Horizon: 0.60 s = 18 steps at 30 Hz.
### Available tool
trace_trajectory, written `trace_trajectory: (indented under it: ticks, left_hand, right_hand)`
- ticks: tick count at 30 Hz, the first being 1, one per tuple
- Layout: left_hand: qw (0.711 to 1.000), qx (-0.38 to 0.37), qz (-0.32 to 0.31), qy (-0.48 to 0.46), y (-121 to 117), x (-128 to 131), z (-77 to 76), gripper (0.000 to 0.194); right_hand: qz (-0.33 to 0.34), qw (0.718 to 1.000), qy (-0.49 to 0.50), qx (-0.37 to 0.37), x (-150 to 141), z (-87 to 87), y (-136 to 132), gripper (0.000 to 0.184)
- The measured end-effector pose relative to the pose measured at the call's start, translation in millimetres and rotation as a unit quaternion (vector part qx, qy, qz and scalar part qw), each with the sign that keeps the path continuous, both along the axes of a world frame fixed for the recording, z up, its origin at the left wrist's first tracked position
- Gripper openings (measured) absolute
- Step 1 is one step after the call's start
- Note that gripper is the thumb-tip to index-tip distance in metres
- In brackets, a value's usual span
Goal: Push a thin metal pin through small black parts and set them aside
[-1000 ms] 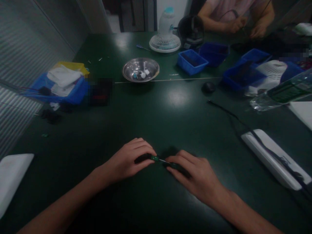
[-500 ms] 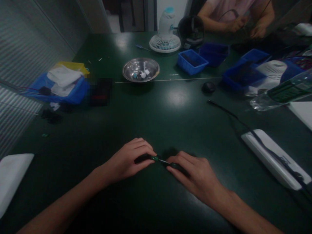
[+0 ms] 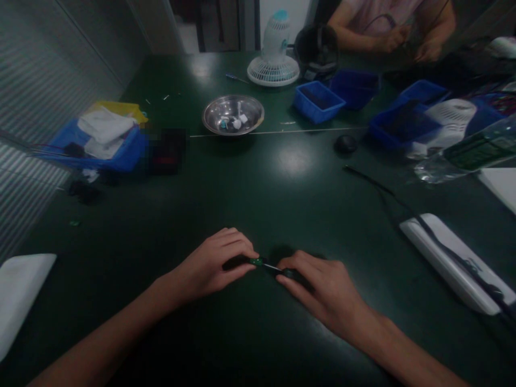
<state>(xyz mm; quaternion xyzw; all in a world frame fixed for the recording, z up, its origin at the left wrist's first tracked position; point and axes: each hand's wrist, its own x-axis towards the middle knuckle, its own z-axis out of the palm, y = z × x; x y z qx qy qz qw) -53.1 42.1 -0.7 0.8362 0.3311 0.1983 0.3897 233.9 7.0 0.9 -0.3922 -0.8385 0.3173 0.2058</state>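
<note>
Right hand (image 3: 328, 282): shifted very slightly at the fingers since the earlier frame; hardly anything else is displaced.
Table (image 3: 226, 188): both hands are held low over its near half, with the working spot between them.
White unit (image 3: 455, 263): set well to the right, crossed by a dark cable (image 3: 437, 239).
Bowl (image 3: 209, 121): placed beyond the hands, with small pale pieces (image 3: 237, 123) held inside.
Left hand (image 3: 217, 260): the green piece is pinched between thumb and forefinger, the other fingers curled close together; whether the dark hollow behind holds anything cannot be told.
Right fingers: the handle is gripped between thumb and forefinger, the rest folded behind.
Tool (image 3: 272, 267): its thin shaft is pointed at the green piece; best kept in line, steered by the fingers, with only light pressure.
Green piece (image 3: 256, 262): located at the left fingertips, facing the shaft; a firm pinch is needed against twisting, with skin kept clear of the tip.
Tip: too small for exact contact to be judged.
</note>
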Motion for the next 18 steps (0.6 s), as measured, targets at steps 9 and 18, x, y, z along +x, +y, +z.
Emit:
trace_trajectory:
  ticks: [9, 18]
  left_hand:
    - [1.000, -0.004, 0.002, 0.002, 0.0, -0.6, 0.1, 0.021]
    - [1.000, -0.002, 0.000, -0.001, 0.1, -0.4, 0.0, 0.021]
  right_hand:
    - [0.001, 1.000, -0.007, -0.016, 1.1, -0.8, 0.9, 0.016]
    - [-0.004, 1.000, -0.012, -0.010, 1.0, -0.8, 1.0, 0.018]
